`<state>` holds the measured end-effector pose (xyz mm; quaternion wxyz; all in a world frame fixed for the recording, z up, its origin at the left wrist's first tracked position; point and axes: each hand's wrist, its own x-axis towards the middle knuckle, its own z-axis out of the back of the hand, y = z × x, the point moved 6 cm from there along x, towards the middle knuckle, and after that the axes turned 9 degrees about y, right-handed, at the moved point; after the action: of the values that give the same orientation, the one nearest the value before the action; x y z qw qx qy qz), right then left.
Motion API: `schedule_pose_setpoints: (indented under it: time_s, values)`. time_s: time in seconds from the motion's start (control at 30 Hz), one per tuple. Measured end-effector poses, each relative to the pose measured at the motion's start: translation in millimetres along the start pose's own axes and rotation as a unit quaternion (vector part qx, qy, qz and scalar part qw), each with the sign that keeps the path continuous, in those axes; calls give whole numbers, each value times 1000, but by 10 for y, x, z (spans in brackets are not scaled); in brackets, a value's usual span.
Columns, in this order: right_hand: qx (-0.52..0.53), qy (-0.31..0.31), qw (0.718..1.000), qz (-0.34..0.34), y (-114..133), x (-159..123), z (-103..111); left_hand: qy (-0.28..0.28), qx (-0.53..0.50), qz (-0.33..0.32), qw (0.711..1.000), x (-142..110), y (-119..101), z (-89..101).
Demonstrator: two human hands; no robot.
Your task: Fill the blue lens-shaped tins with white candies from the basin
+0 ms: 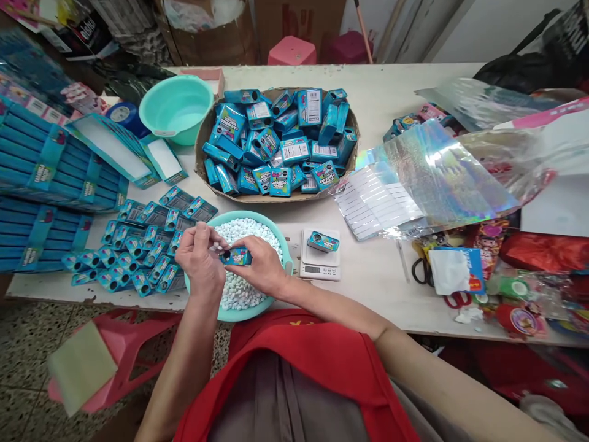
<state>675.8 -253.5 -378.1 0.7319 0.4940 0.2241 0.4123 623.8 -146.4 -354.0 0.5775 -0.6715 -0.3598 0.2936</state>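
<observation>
Over a turquoise basin [286,245] of small white candies [248,230], my right hand [264,267] grips a small blue candy box [240,255] with a dark round opening at its left end. My left hand [202,255] pinches a few white candies [216,247] beside that opening. On a white digital scale [321,270], right of the basin, lies another blue box [323,240]. Several similar boxes with round openings [151,236] stand in a group to the left of the basin.
Behind the basin, a cardboard tray [200,166] is heaped with blue boxes. An empty turquoise bowl [177,107] and stacked blue cartons [46,166] are at left. Shiny plastic sheets [437,178], scissors [421,270] and wrappers lie at right. A pink stool [124,350] stands below the table's front edge.
</observation>
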Motion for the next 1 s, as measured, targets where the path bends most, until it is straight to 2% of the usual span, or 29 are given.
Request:
schedule_pose_setpoints:
  time_s: [0.23,0.4,0.57,0.7,0.77,0.83,0.9,1.0]
  values:
    - [27,8,1000,-7,-57,19,9,38,-20,31,999,-37,-34,-48]
    - [64,14,998,-6,-56,1,44,-6,-69,50,996,9,-25,70]
    - [67,-1,998,-13,-96,-52,11,-10,-33,26,999,-53,-32,70]
    - [75,7,997,-8,-130,-88,-11,-27,-63,59,996,-26,76,168]
    - [104,-5,995,6,-110,-154,93,-38,-41,57,997,40,184,287]
    - [140,-23,989,25,-62,-293,298,-39,59,41,997,97,323,412]
    - [159,-50,986,16,-44,-519,596,18,207,43,977,116,515,457]
    - [103,-132,982,-82,-210,-995,1162,134,389,44,910,30,787,435]
